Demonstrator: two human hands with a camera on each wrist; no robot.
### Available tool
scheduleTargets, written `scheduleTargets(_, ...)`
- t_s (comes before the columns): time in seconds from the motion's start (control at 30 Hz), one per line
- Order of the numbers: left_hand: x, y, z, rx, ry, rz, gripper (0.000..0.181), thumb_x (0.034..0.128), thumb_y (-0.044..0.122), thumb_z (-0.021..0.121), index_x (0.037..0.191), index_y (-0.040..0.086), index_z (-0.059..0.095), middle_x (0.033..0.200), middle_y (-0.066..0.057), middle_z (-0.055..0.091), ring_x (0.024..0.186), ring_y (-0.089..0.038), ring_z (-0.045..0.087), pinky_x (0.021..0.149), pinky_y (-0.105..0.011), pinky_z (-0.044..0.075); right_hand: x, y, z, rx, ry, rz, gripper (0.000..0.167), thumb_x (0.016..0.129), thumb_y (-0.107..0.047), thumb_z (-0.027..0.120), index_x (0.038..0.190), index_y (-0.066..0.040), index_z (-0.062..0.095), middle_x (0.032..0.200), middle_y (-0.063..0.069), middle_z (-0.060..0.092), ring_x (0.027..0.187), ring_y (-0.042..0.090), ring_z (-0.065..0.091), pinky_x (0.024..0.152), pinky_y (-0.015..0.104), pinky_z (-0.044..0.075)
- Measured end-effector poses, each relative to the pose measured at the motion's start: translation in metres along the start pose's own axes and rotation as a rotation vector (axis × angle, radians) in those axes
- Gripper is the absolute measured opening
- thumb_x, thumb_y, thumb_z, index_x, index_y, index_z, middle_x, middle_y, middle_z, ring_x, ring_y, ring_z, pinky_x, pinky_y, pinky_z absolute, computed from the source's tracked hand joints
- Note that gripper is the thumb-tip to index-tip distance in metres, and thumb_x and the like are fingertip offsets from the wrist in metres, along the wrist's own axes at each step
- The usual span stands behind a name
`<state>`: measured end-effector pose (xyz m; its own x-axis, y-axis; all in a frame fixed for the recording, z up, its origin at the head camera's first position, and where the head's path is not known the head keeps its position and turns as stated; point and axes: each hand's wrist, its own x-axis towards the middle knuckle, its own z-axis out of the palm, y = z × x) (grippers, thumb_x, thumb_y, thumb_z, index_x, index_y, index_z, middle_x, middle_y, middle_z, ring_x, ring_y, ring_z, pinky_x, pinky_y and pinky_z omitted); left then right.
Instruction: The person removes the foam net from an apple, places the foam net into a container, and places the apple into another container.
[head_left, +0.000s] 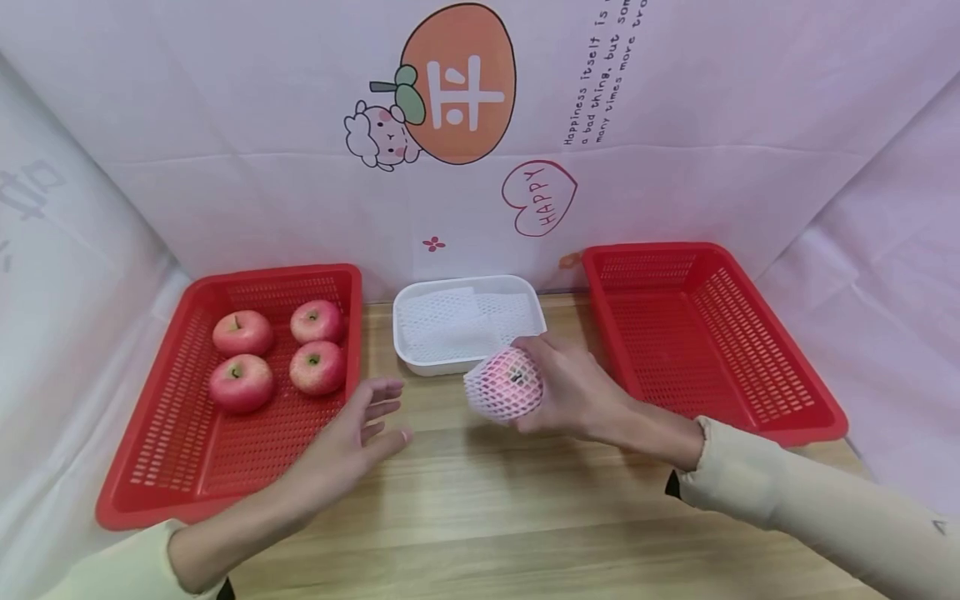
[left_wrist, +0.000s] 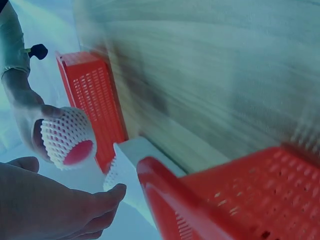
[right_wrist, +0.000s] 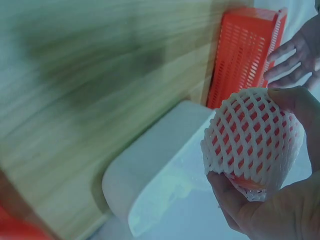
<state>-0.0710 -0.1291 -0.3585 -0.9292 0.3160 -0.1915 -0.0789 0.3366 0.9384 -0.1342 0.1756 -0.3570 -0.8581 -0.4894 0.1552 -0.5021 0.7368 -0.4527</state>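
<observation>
My right hand (head_left: 566, 387) grips an apple (head_left: 517, 379) wrapped in a white foam net sleeve (right_wrist: 245, 135), held above the table in front of the white tray. In the left wrist view, a patch of bare red apple (left_wrist: 79, 152) shows at the sleeve's open end. My left hand (head_left: 352, 437) is over the right rim of the left red basket, fingers apart and holding nothing. Several bare apples (head_left: 242, 383) sit in that left red basket (head_left: 247, 454). Flat white foam nets (head_left: 438, 321) lie inside the white tray (head_left: 442, 367).
At the right stands another red basket (head_left: 675, 350), with no fruit visible in it. Both baskets and the tray are on a wooden table (head_left: 480, 517). A white printed cloth (head_left: 285, 150) hangs behind, and more cloth lines both sides.
</observation>
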Motion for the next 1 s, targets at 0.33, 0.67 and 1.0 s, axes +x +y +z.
scheduleTargets(0.33, -0.002, -0.012, 0.015, -0.071, 0.022, -0.013, 0.061, 0.1007, 0.017, 0.069, 0.153, 0.002, 0.041, 0.161, -0.02, 0.042, 0.15, -0.042, 0.041, 0.126, -0.058, 0.031, -0.005, 0.003, 0.035, 0.01, 0.004, -0.021, 0.091, 0.059, -0.028, 0.103, 0.133, 0.0, 0.059, 0.118, 0.016, 0.068, 0.097, 0.025, 0.07, 0.083, 0.04, 0.064)
scheduleTargets(0.67, -0.002, -0.024, 0.031, -0.102, 0.034, -0.03, 0.058, 0.0998, 0.015, 0.071, 0.15, 0.003, 0.044, 0.157, -0.021, 0.045, 0.147, -0.044, 0.043, 0.124, -0.061, 0.033, -0.009, 0.012, 0.067, 0.022, 0.039, -0.084, 0.087, 0.054, -0.025, 0.102, 0.126, 0.003, 0.061, 0.112, 0.014, 0.068, 0.098, 0.026, 0.069, 0.085, 0.041, 0.063)
scheduleTargets(1.0, 0.001, -0.035, 0.043, -0.115, 0.041, -0.051, 0.059, 0.0994, 0.016, 0.071, 0.15, 0.003, 0.044, 0.159, -0.021, 0.044, 0.148, -0.045, 0.043, 0.123, -0.061, 0.034, -0.011, 0.015, 0.085, 0.032, 0.018, -0.033, 0.092, 0.054, -0.023, 0.103, 0.129, 0.003, 0.059, 0.116, 0.017, 0.067, 0.1, 0.027, 0.069, 0.085, 0.042, 0.064)
